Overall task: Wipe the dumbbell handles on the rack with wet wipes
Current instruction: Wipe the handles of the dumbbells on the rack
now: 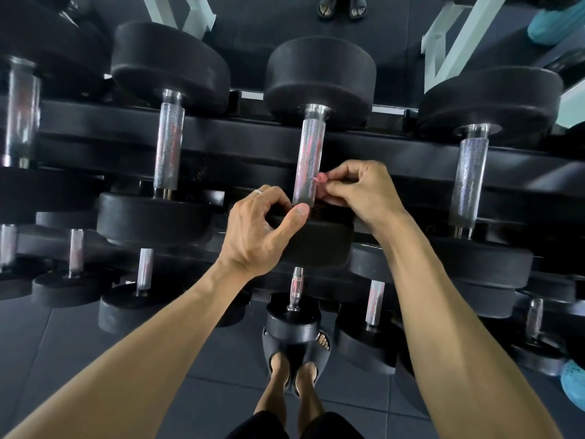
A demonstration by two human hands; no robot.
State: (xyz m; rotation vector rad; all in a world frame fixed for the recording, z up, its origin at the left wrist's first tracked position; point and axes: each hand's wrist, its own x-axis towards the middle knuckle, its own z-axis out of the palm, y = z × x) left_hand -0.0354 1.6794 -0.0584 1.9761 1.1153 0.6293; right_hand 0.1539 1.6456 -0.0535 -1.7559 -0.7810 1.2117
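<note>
Two hands met at the near end of the middle dumbbell's handle [308, 160] on the top tier of the rack [221, 134]. The left hand [259, 229] had its fingers curled, the thumb stretched toward the base of the handle, the tip just beside the metal; whether it held anything could not be told. A ring [258, 191] sat on one of its fingers. The right hand [357, 191] pinched a small pink scrap [320, 182] against the right side of the handle, low down near the near weight [313, 242]. Whether that scrap was a wipe was unclear.

The handle was knurled steel, running away from the viewer between two black round weights, the far weight [319, 80] above it in view. Similar dumbbells lay to either side on the same tier, one on the left [169, 147] and one on the right [468, 179], with smaller ones on the lower tiers.

Below, the person's feet in dark sandals [294, 359] stood on grey floor tiles [95, 359].
</note>
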